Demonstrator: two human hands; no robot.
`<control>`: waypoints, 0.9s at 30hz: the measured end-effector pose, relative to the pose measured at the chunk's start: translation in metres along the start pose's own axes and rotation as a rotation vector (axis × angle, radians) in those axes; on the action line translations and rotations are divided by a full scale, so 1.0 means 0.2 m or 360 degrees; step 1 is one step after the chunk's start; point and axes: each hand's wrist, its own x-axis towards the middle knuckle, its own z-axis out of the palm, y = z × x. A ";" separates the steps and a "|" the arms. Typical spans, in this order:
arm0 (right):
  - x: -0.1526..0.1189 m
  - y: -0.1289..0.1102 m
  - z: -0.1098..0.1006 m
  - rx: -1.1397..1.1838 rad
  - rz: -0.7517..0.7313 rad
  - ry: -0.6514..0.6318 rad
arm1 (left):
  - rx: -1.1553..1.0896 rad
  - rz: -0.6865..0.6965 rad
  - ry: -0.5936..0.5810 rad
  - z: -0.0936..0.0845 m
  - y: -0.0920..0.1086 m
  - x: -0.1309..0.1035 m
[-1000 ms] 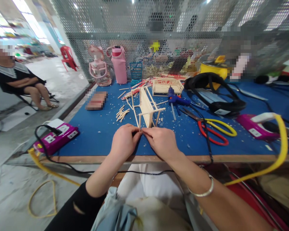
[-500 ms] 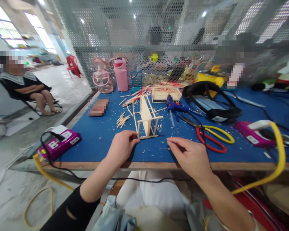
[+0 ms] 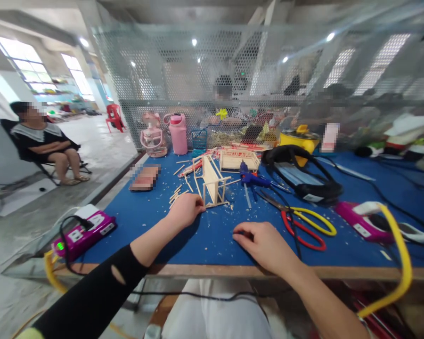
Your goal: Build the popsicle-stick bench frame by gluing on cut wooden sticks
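Left to right: purple power strip [image 3: 86,229] sitting at the blue table's [image 3: 144,221] left edge. Clear pink bottle [image 3: 153,139], contents unclear, and solid pink bottle [image 3: 178,133] standing at the mesh wall beside a small blue basket [image 3: 199,140]. Left hand [image 3: 185,210] curling loosely, fingertips touching the stick frame's [image 3: 213,181] near foot. Right hand [image 3: 265,245] resting on the table, fingers pressing together, cannot tell on what. Scissors [image 3: 305,224] lying right. Concrete-floored workshop.

Worn on the head, close above the near edge of the blue table [image 3: 134,221]. Facing forward and slightly down toward the far mesh screen [image 3: 205,80].
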 end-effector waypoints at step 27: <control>1.07 0.13 -0.06 -0.0794 -0.0060 -0.0539 | -0.0244 0.0243 -0.0278 -0.09 -0.08 0.06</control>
